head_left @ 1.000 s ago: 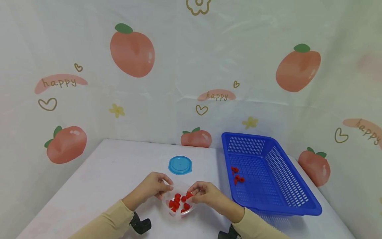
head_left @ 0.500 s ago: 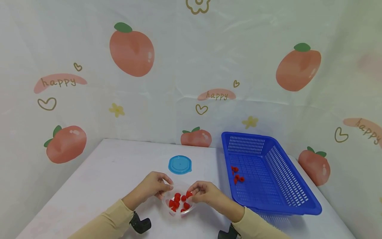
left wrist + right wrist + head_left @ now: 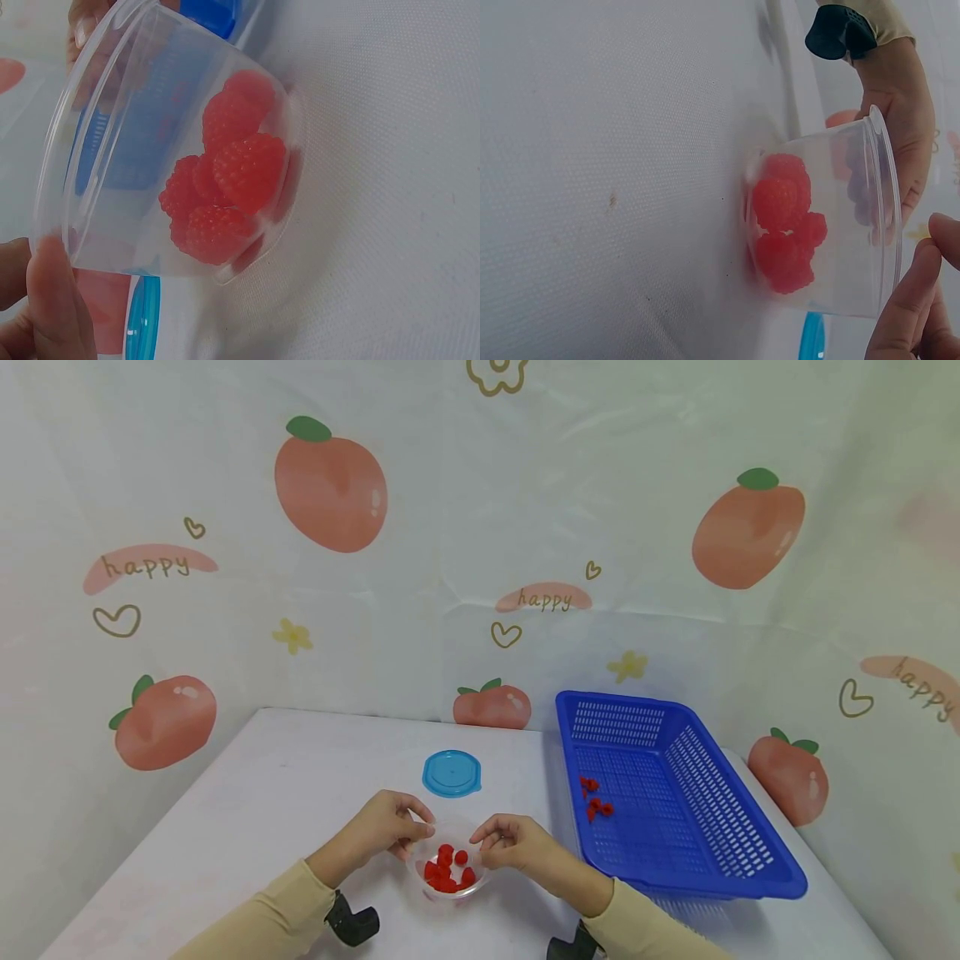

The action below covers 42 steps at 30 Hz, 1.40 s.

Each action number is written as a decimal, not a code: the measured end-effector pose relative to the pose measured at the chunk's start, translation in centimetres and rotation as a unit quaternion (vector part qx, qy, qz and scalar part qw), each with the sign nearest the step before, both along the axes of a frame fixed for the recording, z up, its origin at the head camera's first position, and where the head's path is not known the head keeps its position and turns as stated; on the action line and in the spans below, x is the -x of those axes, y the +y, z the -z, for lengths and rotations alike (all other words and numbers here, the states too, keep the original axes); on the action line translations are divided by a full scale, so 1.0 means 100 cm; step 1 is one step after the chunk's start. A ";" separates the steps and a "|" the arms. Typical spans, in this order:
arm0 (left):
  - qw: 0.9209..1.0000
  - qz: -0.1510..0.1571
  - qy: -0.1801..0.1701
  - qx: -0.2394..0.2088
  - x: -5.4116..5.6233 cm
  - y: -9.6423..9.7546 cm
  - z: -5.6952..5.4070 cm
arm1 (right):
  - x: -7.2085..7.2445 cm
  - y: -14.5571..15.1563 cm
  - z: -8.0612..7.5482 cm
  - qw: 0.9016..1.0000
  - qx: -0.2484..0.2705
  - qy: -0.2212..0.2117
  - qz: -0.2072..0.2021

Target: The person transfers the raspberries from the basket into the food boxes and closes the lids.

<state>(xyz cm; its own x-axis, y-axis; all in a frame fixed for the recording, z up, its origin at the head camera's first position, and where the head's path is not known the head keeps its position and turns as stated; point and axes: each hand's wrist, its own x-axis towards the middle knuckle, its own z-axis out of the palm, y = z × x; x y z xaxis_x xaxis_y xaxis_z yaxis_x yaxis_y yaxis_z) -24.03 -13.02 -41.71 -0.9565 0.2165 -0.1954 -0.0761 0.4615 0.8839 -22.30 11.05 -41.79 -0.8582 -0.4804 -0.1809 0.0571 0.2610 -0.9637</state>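
Observation:
A clear plastic bowl (image 3: 450,897) stands on the white table with several red raspberries (image 3: 250,172) at its bottom. My left hand (image 3: 386,825) pinches the bowl's rim at the far left, the thumb lying against the outer wall in the left wrist view. At the right side, my right hand (image 3: 517,845) hovers right at the rim with loosely bent fingers and nothing between them. In the right wrist view its fingertips (image 3: 922,262) sit just above the rim. Beyond the bowl lies a round blue lid (image 3: 452,774).
A big blue plastic basket (image 3: 742,887) stands at the right, with several small red raspberries (image 3: 596,807) along its left side. A white cloth backdrop (image 3: 420,593) printed with fruit hangs behind the table (image 3: 300,777). Dark wrist cameras (image 3: 354,927) sit below the sleeves.
My right hand has let go of a raspberry it held over the bowl's right side, and the berry has dropped among the others. The left hand has stayed at the rim.

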 end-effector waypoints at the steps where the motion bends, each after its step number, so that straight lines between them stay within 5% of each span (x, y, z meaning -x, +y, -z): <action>1: 1.000 0.000 0.000 0.000 0.000 0.000 0.000 | 0.000 0.000 0.000 1.000 0.000 0.000 0.000; 28: 1.000 0.010 0.006 -0.002 0.002 -0.002 0.004 | -0.001 0.005 -0.001 0.999 0.033 -0.017 -0.025; 42: 1.000 0.012 0.009 -0.003 0.001 -0.001 0.004 | -0.022 0.015 -0.029 0.999 0.042 0.000 -0.027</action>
<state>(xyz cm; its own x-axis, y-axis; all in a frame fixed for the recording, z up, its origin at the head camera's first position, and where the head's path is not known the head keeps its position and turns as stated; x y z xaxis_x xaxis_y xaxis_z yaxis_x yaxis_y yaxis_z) -24.13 -13.16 -42.07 -0.9544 0.2407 -0.1767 -0.0489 0.4576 0.8878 -20.10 12.56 -38.87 -0.8303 -0.5400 -0.1380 0.0451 0.1817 -0.9823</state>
